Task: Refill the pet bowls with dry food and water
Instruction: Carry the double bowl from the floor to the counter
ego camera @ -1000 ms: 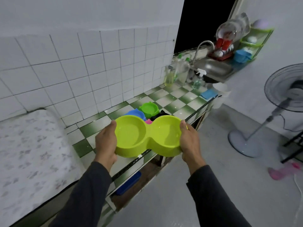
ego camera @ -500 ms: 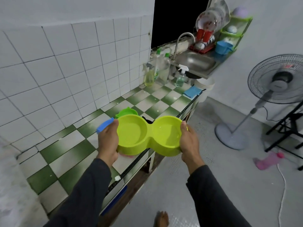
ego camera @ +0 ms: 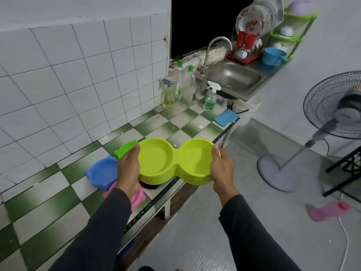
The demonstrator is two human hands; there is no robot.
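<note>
Two hands hold one lime-green double bowl [ego camera: 175,163] over the front edge of the green-and-white checked counter [ego camera: 172,122], my left hand [ego camera: 129,169] curled round one end and my right hand [ego camera: 222,171] curled round the other. The bowl's long side runs left to right between my hands, and the shiny steel sink [ego camera: 232,76] with its bent tap [ego camera: 214,47] lies ahead and to the right, nearer my right hand. The bowl is smooth plastic with two round empty cups, and a blue bowl [ego camera: 101,173], a green bowl [ego camera: 125,149] and a pink bowl [ego camera: 136,198] sit on the counter under my left hand.
</note>
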